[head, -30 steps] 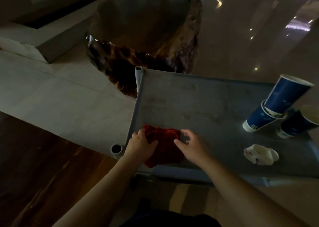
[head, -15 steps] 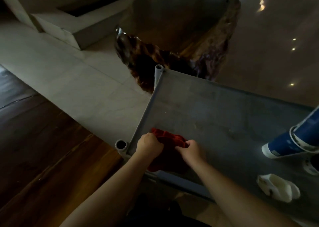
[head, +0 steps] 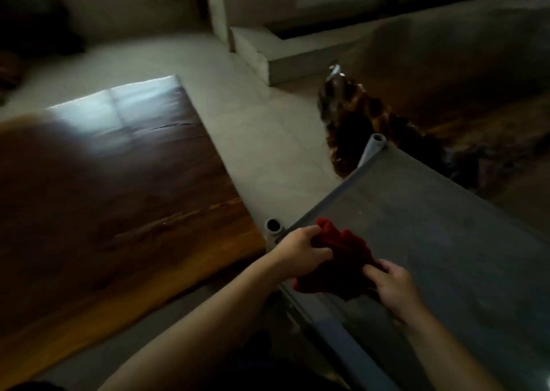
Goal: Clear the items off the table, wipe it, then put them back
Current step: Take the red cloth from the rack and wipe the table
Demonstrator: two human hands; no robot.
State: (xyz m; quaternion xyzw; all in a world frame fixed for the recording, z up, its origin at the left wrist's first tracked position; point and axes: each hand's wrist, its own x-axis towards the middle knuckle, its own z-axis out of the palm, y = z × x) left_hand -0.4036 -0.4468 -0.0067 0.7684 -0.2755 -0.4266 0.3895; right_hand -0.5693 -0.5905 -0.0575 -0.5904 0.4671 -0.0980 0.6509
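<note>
Lower centre of frame: your left hand (head: pixel 299 249) and right hand (head: pixel 393 286) both pinch the red cloth (head: pixel 342 256), bunched between them at the table (head: pixel 446 242) corner, its length running upper-left to lower-right.

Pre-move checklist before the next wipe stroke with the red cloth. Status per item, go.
1. Left hand on cloth: ok, grip closed on its left edge.
2. Right hand on cloth: ok, fingers pinch its right edge.
3. Cloth flat for wiping: not ok, bunched and lifted between the hands.
4. Cloth over table: ok, at the near left corner.
5. Table surface ahead of the cloth bare: ok in the visible part.
6. Right end of table bare: cannot tell, out of frame.
</note>
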